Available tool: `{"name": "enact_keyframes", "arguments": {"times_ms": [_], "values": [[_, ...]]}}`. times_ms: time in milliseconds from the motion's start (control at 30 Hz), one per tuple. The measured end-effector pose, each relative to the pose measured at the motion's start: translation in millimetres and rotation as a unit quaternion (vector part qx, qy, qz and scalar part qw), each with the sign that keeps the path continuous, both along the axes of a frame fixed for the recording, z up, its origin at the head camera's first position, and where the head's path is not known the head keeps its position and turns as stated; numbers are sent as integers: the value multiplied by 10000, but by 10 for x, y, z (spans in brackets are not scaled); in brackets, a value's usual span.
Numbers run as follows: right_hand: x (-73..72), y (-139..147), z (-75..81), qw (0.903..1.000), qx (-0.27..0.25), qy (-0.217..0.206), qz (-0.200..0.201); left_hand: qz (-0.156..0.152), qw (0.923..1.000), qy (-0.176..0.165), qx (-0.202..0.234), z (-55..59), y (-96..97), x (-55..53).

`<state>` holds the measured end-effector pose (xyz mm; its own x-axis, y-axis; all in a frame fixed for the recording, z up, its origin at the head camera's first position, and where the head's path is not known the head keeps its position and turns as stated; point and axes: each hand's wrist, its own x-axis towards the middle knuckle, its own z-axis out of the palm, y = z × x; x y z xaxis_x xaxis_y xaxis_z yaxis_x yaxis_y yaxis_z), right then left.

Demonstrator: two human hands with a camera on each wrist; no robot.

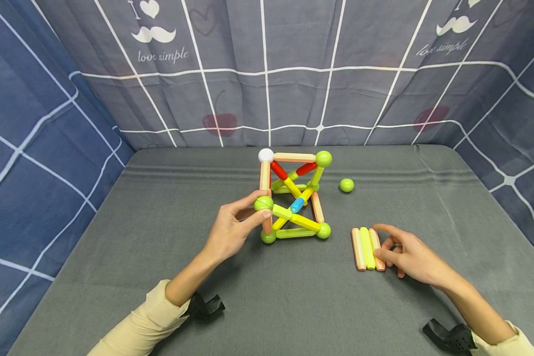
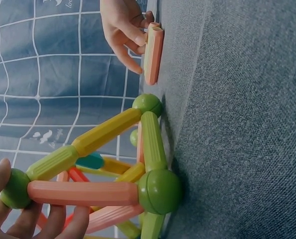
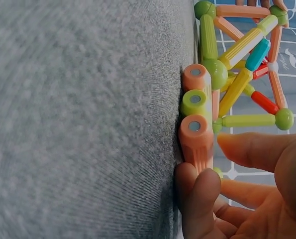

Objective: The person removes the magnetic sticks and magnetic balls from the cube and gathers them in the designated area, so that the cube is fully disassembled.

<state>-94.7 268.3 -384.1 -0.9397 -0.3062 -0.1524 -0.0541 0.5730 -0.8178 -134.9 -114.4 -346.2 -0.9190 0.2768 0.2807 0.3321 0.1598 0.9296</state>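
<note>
A frame of magnetic rods and balls (image 1: 293, 233) stands mid-table, with green balls, one white ball (image 1: 265, 155), and orange, yellow and green rods. Red and blue-tipped rods cross inside it. My left hand (image 1: 233, 227) pinches the green ball (image 1: 263, 203) at the frame's near upper left corner; its fingers lie beside an orange rod (image 2: 83, 192). To the right, three loose magnetic rods lie side by side: two orange ones flanking a yellow-green one (image 1: 367, 248). My right hand (image 1: 411, 257) is at the rightmost orange rod (image 3: 195, 139), fingertips touching its side, thumb apart from it.
A loose green ball (image 1: 346, 185) lies right of the frame on the grey cloth surface (image 1: 169, 198). Checked curtains (image 1: 293, 99) rise at the back and on both sides. Each wrist carries a black strap mount (image 1: 204, 306).
</note>
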Motion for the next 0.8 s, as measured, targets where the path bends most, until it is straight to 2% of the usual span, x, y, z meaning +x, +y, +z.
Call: {"name": "enact_keyframes", "arguments": {"times_ms": [433,633,800], "values": [[-44,-99,156,9963,375,718,-278,-3,10000,26,-2,-1,-5,-2],[-140,-346,299,9929,348,1124,-169,-15,10000,40,22,-1,-5,1],[-265,-606,378,9916,77,1286,91,-42,10000,47,34,2,-3,2]]}}
